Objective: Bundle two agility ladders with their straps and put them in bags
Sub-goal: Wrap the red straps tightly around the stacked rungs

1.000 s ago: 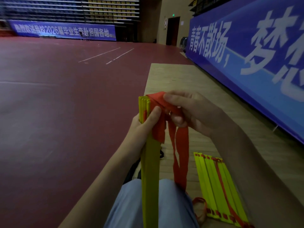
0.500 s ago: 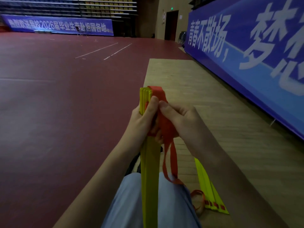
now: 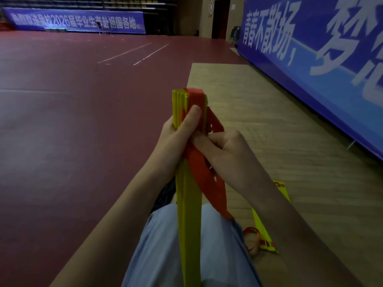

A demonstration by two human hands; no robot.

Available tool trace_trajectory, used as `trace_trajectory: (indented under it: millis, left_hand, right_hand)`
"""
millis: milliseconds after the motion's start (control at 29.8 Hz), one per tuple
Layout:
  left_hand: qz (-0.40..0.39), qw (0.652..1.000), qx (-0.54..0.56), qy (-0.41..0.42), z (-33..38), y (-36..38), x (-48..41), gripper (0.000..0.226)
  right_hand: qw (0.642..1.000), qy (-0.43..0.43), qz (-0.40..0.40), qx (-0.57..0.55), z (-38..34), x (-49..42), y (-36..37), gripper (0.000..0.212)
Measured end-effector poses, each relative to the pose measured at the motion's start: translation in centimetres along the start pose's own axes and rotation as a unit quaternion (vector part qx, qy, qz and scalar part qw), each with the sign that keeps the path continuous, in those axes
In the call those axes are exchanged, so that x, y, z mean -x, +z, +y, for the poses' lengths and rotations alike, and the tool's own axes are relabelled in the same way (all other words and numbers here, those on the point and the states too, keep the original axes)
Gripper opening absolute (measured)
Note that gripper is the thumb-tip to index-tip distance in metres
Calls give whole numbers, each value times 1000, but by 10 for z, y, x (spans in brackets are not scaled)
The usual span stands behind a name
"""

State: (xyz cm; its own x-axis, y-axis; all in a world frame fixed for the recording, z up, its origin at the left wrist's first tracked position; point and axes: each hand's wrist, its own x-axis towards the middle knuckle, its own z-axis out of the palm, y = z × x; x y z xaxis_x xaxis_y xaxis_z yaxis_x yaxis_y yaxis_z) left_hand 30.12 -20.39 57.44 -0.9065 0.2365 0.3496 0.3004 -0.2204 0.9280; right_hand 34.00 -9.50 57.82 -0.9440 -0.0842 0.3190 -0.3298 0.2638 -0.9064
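left hand (image 3: 178,139) grips yellow ladder (image 3: 189,204); right hand (image 3: 226,150) pinches orange strap (image 3: 202,175).

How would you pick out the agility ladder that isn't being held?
Below the blue banner, find the pale wooden floor strip. Low on it, beside the person's right arm, lies a flat yellow ladder with red tabs. Unlike the upright bundle, it lies unheld.

Maroon floor (image 3: 72,131) left of the upright ladder stack (image 3: 189,204) lies open. Right of it: hanging orange strap (image 3: 205,181), a second ladder (image 3: 262,232) on the wooden floor (image 3: 269,121), blue banner wall (image 3: 321,69) beyond.
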Motion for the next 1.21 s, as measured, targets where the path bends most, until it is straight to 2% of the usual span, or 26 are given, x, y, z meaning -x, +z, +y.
trace_trajectory:
  millis: [67,168,235,302,336,403,504,605,739,874,974,1075,1209]
  left_hand:
    - [-11,1000,-14,12,-3,-3,2,42]
    - [-11,1000,1,9,-5,-5,5,19]
    - [2,1000,13,-9,-4,-6,6,17]
    - [8,1000,19,-20,-5,-10,4,19]
    - [8,999,19,-25,-5,-11,4,21]
    - [7,999,12,-29,-6,-11,3,24]
    - [16,999,6,-33,-7,-10,2,25]
    - [23,999,8,-31,-8,-11,0,24]
    - [10,999,13,-38,-8,-8,0,25]
    - [7,999,11,-41,-9,-6,-1,24]
    - [5,999,9,-33,-10,-7,-1,22]
    - [19,999,3,-29,-10,-6,-3,29]
    - [38,999,-2,-29,-9,-2,-3,39]
  right_hand:
    - [1000,-3,-5,0,3,3,4,46]
    - [999,-37,13,6,7,10,3,47]
    - [991,-86,97,-3,14,11,0,38]
    - [980,-104,171,-22,24,3,-6,18]
    - [982,-90,168,-18,28,-3,-8,12]
    - [995,-38,89,-12,34,-16,-13,22]
    - [997,10,-1,-75,41,-27,-18,24]
    - [976,58,-29,-208,44,-30,-23,30]
    - [958,103,-87,-253,39,-36,-31,41]
    - [963,80,-121,-229,30,-45,-40,21]
    - [972,32,-107,-208,29,-45,-44,10]
    - [988,-16,-48,-144,28,-34,-36,5]
    - [989,-51,-7,-140,31,-16,-21,9]
